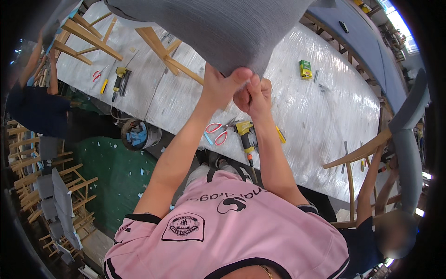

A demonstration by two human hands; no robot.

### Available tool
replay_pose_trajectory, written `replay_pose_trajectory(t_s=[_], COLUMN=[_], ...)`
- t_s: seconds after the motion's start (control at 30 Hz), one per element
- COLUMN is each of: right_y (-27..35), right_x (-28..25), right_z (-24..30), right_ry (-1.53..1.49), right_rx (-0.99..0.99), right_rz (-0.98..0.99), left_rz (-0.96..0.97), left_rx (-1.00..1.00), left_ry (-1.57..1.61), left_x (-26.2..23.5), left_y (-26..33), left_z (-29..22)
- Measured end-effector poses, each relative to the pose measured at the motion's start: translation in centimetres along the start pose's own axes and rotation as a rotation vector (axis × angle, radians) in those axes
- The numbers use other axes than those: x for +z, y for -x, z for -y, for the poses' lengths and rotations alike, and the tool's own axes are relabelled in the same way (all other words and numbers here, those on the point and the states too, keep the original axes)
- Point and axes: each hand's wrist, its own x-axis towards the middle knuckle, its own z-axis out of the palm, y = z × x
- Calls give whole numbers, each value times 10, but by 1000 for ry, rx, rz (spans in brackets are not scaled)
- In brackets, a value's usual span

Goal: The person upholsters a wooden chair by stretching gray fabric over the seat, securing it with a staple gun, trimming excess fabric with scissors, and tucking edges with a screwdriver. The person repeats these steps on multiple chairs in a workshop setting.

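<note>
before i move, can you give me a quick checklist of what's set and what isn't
1. Left hand at the grey fabric's corner: ok, thumb on it.
2. Right hand at the same corner: ok, fingers curled.
3. Nearer red-handled scissors put down: ok, lying on the table.
4. Nearer yellow-and-black staple gun put down: ok, beside those scissors.
5. Fabric's inner side at that corner: cannot tell, hidden from view.

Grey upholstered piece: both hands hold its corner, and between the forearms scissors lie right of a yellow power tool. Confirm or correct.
Wrong side: the head view shows the scissors left of the power tool. The left hand and right hand hold the corner of the grey upholstered piece.
</note>
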Motion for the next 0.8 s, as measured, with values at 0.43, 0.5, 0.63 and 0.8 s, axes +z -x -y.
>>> replay_pose_trajectory(t_s=[0.43,0.5,0.63,0.8], right_y=[-15,-16,-17,-12], right_x=[-3,-6,-13,18], right_z=[10,14,6,-11], right_ry=[17,-6,13,14], right_rx=[30,58,70,34], right_rz=[139,123,138,-136], left_rz=[-215,-204,-179,261], left_rx=[-103,-237,138,490], left_ry=[-152,-90,-410,-483], left_x=[-6,-23,-64,-110], left_y=[-2,1,-3,-10], left_z=[-1,17,79,33])
